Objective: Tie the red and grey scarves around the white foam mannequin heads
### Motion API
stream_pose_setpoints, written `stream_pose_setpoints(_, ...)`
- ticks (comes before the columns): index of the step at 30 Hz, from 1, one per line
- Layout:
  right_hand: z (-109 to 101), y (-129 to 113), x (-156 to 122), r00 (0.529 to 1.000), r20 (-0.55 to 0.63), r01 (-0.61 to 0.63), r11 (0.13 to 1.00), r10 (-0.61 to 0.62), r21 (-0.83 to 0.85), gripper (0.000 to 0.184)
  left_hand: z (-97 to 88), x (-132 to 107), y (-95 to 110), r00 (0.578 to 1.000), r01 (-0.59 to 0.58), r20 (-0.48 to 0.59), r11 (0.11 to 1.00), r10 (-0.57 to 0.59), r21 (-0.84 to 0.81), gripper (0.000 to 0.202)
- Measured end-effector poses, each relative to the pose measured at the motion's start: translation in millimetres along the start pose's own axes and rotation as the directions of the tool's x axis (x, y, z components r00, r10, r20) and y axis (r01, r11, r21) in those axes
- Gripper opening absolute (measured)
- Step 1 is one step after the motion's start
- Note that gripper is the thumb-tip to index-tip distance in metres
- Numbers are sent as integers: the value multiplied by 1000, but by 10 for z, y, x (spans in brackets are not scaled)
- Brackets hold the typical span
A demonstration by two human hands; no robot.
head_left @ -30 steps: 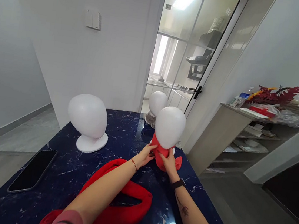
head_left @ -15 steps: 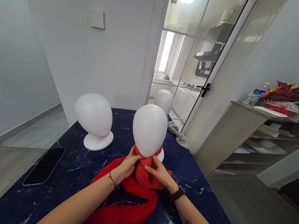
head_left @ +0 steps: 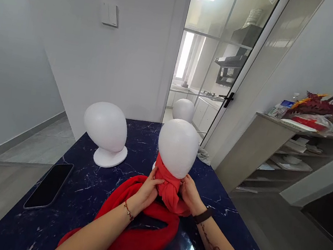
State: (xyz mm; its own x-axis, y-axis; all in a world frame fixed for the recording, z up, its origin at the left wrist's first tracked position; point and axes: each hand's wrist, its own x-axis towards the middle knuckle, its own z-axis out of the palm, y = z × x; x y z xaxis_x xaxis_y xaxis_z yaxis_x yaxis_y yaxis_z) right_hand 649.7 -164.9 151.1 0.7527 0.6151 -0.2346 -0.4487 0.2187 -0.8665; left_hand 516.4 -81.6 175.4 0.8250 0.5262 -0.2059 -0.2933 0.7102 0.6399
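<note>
Fixing red cloth (head_left: 170, 194) round neck of white head (head_left: 178, 147), it seems. Left hand (head_left: 146, 192) pinches cloth's side, thumb in front. Right hand (head_left: 190, 194) at other side, fingers bent; cannot tell if pinching. Next move likely needs soft pull.

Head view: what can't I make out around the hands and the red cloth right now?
All in the head view:
Front white head: base mostly hidden by the red wrap.
Right hand: some fingers hidden by the wrap and the hand itself; grip unclear.
Rear head: lower part behind the front one.
Loose red cloth: cut off at the bottom edge; left hand obscures whether it joins the wrap.
</note>
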Motion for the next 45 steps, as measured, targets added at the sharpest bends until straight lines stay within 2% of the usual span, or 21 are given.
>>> stream_pose_setpoints(3, -13, -7, -6, 995, -99, 27, 999, -24, 34, 38, -67, -46, 75, 996, 84, 26, 996, -85, 30, 84)
stream_pose_setpoints(5, -21, -14, -23, 988, -153, 19, 999, -14, 35, 40, -136, -45, 110, 997, 74, 8, 992, -75, 104, 82)
stream_pose_setpoints(7, -21, -14, -55, 983, -183, -10, 1000, 13, 14, 42, -207, -40, 127, 999, 20, -50, 968, -8, 251, 77)
stream_pose_setpoints(8, -15, -8, -76, 981, -192, -24, 1000, 24, 4, 42, -234, -47, 130, 994, -22, -96, 931, 61, 365, 71)
stream_pose_setpoints(9, -6, 2, -102, 981, -190, -32, 999, 31, -4, 43, -249, -66, 132, 977, -81, -132, 858, 170, 507, 65)
stream_pose_setpoints(10, 8, 16, -130, 983, -181, -35, 999, 33, -8, 44, -250, -97, 131, 939, -152, -136, 734, 317, 662, 58)
stream_pose_setpoints(11, 24, 32, -160, 985, -168, -32, 999, 31, -6, 45, -237, -140, 128, 879, -220, -82, 553, 469, 804, 51)
stream_pose_setpoints(12, 43, 50, -190, 987, -155, -28, 1000, 27, 0, 46, -210, -190, 122, 812, -280, 42, 325, 583, 903, 44)
stream_pose_setpoints(13, 62, 66, -218, 989, -144, -22, 1000, 23, 10, 46, -173, -242, 112, 753, -341, 226, 72, 618, 937, 37)
stream_pose_setpoints(14, 80, 80, -243, 990, -137, -16, 1000, 19, 22, 47, -131, -289, 98, 708, -409, 431, -173, 559, 896, 31)
stream_pose_setpoints(15, 95, 90, -263, 991, -132, -12, 999, 16, 32, 47, -89, -327, 77, 672, -478, 608, -378, 423, 792, 27)
stream_pose_setpoints(16, 107, 95, -277, 991, -131, -7, 999, 12, 42, 48, -51, -352, 51, 642, -535, 725, -531, 251, 658, 25)
stream_pose_setpoints(18, 120, 89, -290, 991, -131, 0, 999, 7, 51, 48, -1, -362, -13, 597, -575, 802, -712, -29, 402, 27)
stream_pose_setpoints(20, 120, 70, -292, 991, -133, -8, 999, 13, 40, 48, 10, -336, -83, 598, -516, 793, -815, -120, 265, 30)
stream_pose_setpoints(24, 112, 34, -293, 990, -140, -1, 1000, -1, -16, 48, -22, -274, -186, 654, -374, 751, -901, -88, 220, 32)
stream_pose_setpoints(28, 78, 21, -265, 992, -128, 17, 999, -23, -43, 44, -38, -258, -168, 722, -348, 689, -894, -64, 283, 23)
stream_pose_setpoints(30, 40, 11, -228, 990, -141, 13, 999, -19, -45, 43, -44, -272, -103, 743, -347, 668, -882, -50, 320, 17)
stream_pose_setpoints(34, -57, -19, -131, 981, -191, 35, 999, -41, -35, 41, -82, -335, 92, 748, -338, 663, -845, 25, 413, 16)
stream_pose_setpoints(38, -165, -61, -20, 967, -245, 60, 998, -65, -29, 35, -196, -349, 283, 769, -263, 616, -795, 170, 547, 23)
stream_pose_setpoints(41, -265, -121, 80, 954, -287, 87, 996, -87, -14, 30, -324, -280, 446, 761, -197, 582, -753, 287, 628, 31)
stream_pose_setpoints(45, -373, -184, 190, 953, -278, 137, 989, -118, 53, 27, -451, -189, 701, 744, -135, 535, -694, 400, 708, 26)
